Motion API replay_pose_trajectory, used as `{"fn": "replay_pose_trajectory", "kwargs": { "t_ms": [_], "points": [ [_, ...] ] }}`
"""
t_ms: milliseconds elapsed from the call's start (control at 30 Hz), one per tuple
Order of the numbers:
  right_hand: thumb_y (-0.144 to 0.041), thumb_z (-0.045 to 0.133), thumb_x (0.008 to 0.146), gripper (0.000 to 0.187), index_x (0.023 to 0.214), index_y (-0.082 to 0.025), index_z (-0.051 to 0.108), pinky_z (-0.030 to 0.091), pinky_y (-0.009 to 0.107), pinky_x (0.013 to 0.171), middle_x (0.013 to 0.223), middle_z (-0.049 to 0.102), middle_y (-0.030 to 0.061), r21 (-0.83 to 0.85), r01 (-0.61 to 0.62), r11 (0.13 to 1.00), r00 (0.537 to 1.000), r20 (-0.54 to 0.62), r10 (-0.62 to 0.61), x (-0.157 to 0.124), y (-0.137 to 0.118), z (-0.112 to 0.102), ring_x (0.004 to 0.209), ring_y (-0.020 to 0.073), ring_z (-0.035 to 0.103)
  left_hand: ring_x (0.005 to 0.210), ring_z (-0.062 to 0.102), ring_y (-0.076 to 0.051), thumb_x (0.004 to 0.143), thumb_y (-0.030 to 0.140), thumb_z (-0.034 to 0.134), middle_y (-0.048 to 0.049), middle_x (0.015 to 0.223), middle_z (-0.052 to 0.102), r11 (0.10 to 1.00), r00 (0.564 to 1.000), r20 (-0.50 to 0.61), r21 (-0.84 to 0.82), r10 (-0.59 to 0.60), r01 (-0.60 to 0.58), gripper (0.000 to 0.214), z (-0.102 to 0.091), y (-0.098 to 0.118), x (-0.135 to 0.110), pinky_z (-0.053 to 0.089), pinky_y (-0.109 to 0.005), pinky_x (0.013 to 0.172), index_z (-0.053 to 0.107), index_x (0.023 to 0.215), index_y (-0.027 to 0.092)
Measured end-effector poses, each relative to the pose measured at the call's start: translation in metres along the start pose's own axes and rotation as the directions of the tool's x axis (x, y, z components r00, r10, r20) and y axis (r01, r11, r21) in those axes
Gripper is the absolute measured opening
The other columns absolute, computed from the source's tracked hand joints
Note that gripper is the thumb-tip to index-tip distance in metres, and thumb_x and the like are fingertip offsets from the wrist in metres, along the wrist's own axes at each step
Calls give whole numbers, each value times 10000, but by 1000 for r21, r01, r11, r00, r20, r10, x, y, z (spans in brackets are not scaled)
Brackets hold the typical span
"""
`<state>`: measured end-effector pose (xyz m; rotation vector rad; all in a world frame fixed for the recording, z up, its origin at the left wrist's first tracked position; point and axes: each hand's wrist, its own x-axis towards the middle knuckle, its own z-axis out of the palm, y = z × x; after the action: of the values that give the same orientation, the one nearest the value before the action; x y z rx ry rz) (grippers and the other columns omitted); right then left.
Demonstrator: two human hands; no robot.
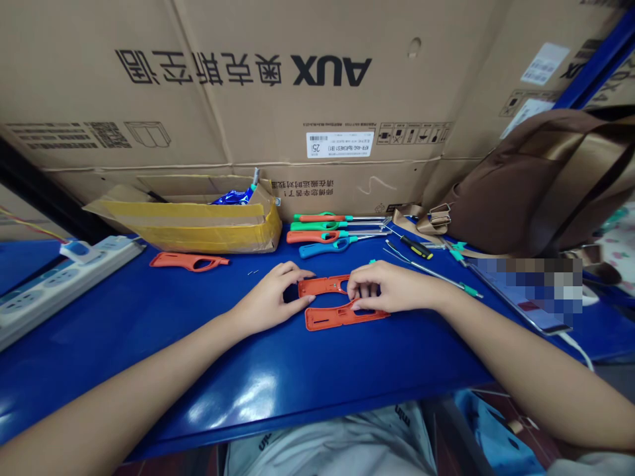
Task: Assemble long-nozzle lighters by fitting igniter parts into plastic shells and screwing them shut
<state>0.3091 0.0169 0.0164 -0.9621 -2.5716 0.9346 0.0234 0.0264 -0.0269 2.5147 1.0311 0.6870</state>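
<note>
Two orange halves of a lighter handle shell lie on the blue table, hollow sides up. My left hand [265, 295] has its thumb and fingers around the left end of the upper shell half [320, 285]. The lower shell half [327, 318] lies nearer to me, just below it. My right hand [389, 287] is closed over the right part of both halves, fingers curled and thumb at the lower half's upper edge. Whatever its fingertips hold is hidden. A closed-looking orange lighter handle [188, 261] lies left of my left hand.
Several lighters [317, 237] with metal rods lie at the back. Beside them are a screwdriver [415, 246] and a loose metal rod [441, 274]. A taped cardboard box [208, 228], a power strip [64, 284], a phone [520, 297] and a brown bag [536, 178] stand around the table.
</note>
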Motion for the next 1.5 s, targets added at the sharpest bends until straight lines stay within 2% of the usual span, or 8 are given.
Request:
{"fn": "replay_pose_trajectory", "kwargs": {
  "t_ms": [300, 433, 600, 833, 1100, 1300, 1400, 1500],
  "points": [
    [-512, 736, 870, 354, 999, -186, 684, 439, 257, 671, 990, 710, 44, -345, 25, 938, 987, -138, -77, 1, 5, 0, 821, 166, 652, 1125, 620, -242, 976, 387, 611, -91, 1208, 620, 999, 999, 25, -28, 40, -39, 369, 1, -3, -1, 504, -423, 1035, 627, 1299, 209],
    [-404, 705, 900, 280, 1093, -203, 680, 462, 273, 703, 1100, 690, 43, -386, 25, 922, 995, -76, -58, -2, 1, -2, 806, 155, 644, 1118, 617, -234, 993, 373, 591, -92, 1190, 620, 998, 998, -16, -18, 59, -60, 348, -1, 0, -1, 507, -409, 1022, 639, 1288, 196],
    [-290, 672, 909, 258, 1156, -213, 670, 471, 276, 743, 1159, 659, 43, -379, 19, 925, 999, -29, -32, -5, 1, -5, 844, 152, 640, 1120, 619, -220, 1021, 316, 549, -86, 1175, 667, 992, 990, -73, -24, 120, -122, 260, -3, 7, -1, 505, -396, 1018, 686, 1202, 189],
    [-278, 654, 940, 128, 1030, -191, 678, 423, 260, 704, 1059, 673, 28, -360, 16, 933, 999, -35, -31, 3, 7, 2, 801, 137, 615, 1183, 642, -215, 978, 242, 599, -75, 1275, 706, 975, 975, 24, -31, 223, -222, 334, 1, 13, -5, 513, -396, 1049, 660, 1305, 215],
    [-246, 670, 935, 74, 958, -175, 670, 397, 243, 657, 968, 668, 25, -315, 21, 949, 997, -62, -42, 6, 10, 8, 739, 123, 585, 1176, 669, -218, 953, 180, 579, -77, 1273, 727, 974, 974, 48, -49, 223, -220, 369, 2, 10, -6, 554, -383, 1028, 665, 1312, 196],
    [-306, 613, 982, 157, 1017, -168, 679, 461, 250, 743, 999, 672, 58, -265, 66, 962, 990, -103, -97, 5, 13, -1, 834, 148, 617, 1166, 673, -207, 974, 186, 553, -66, 1261, 732, 976, 976, 45, -54, 215, -213, 348, 2, 9, -5, 562, -365, 1017, 676, 1298, 214],
    [-292, 549, 1004, 158, 1025, -189, 666, 459, 267, 835, 1064, 684, 67, -424, -174, 889, 971, -226, 82, -2, 16, -19, 946, 170, 626, 1163, 674, -209, 982, 204, 549, -67, 1251, 735, 976, 976, 47, -47, 215, -213, 331, 1, 9, -5, 566, -364, 1010, 684, 1284, 213],
    [-234, 569, 950, 131, 1040, -176, 643, 447, 300, 803, 1108, 684, 112, -515, -474, 714, 878, -337, 340, -15, 26, -39, 992, 230, 630, 1153, 681, -213, 986, 215, 545, -73, 1240, 738, 975, 974, 49, -22, 222, -221, 317, -1, 9, -5, 573, -363, 997, 692, 1266, 206]
  ]
}}
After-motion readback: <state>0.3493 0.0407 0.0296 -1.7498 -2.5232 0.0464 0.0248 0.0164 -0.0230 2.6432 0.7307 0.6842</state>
